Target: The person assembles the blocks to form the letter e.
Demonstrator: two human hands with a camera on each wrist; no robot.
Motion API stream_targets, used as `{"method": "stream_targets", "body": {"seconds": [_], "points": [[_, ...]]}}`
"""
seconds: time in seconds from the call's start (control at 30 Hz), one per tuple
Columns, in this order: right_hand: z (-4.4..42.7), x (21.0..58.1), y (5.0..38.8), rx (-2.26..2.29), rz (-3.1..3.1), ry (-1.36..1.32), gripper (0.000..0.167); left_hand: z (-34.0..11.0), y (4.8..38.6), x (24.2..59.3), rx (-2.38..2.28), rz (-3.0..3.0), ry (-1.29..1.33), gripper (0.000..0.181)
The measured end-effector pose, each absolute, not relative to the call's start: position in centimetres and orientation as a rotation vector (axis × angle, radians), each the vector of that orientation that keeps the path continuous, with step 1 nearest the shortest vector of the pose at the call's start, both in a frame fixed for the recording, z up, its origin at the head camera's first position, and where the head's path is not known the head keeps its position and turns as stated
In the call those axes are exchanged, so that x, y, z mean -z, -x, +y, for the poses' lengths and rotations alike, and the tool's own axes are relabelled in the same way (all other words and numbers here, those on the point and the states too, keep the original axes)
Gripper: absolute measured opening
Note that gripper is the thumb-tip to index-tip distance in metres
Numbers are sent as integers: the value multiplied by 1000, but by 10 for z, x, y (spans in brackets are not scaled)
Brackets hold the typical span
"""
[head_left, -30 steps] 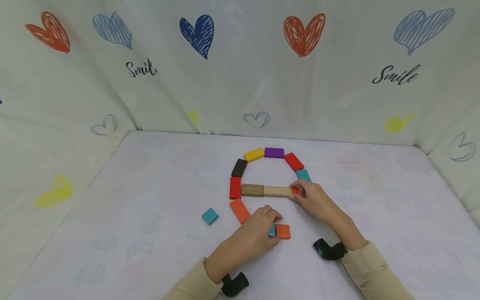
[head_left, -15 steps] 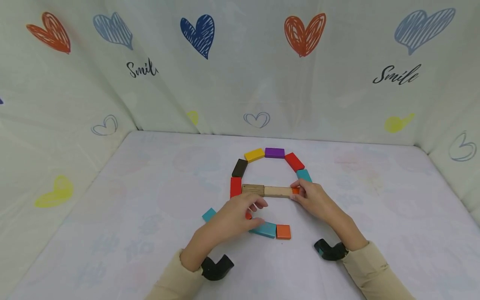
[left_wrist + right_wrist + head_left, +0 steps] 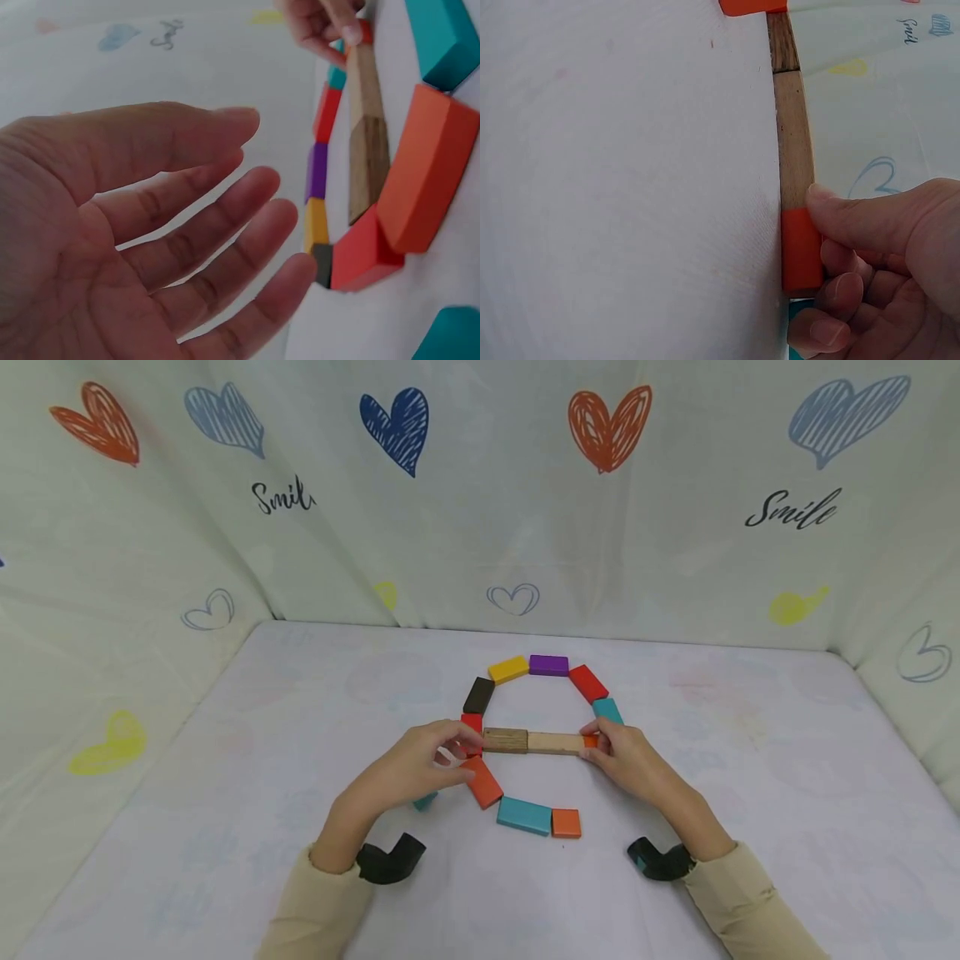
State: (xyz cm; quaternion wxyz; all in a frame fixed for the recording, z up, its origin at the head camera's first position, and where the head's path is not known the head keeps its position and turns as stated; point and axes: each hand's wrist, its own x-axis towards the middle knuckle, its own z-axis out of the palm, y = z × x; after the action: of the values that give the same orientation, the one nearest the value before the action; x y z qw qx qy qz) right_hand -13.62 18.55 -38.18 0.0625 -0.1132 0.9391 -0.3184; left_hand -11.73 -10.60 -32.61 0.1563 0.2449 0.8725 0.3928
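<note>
My left hand (image 3: 423,764) hovers at the left of the ring of blocks, thumb and fingers apart. In the left wrist view its fingers are loosely spread and hold nothing. Close to its fingertips lie a red block (image 3: 367,251) and an orange block (image 3: 427,172). My right hand (image 3: 630,760) pinches a small orange block (image 3: 802,251) between thumb and fingers. That block sits at the right end of a straight row, against a light wooden block (image 3: 555,742) and a darker wooden block (image 3: 506,741).
Black (image 3: 479,695), yellow (image 3: 509,670), purple (image 3: 549,665), red (image 3: 588,682) and teal (image 3: 607,710) blocks curve round the back. At the front lie a teal block (image 3: 524,816) and an orange block (image 3: 566,823). A loose teal block (image 3: 424,802) is partly hidden by my left hand.
My left hand has let go of the front teal block and moved left and away from me, towards the red block. My right hand has stayed at the small orange block.
</note>
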Motion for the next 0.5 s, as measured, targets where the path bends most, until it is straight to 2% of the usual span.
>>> {"method": "stream_targets", "body": {"seconds": [0.5], "points": [[183,378,135,914,2871,349,31,-150,121,321,-934,2481,-526,32]]}}
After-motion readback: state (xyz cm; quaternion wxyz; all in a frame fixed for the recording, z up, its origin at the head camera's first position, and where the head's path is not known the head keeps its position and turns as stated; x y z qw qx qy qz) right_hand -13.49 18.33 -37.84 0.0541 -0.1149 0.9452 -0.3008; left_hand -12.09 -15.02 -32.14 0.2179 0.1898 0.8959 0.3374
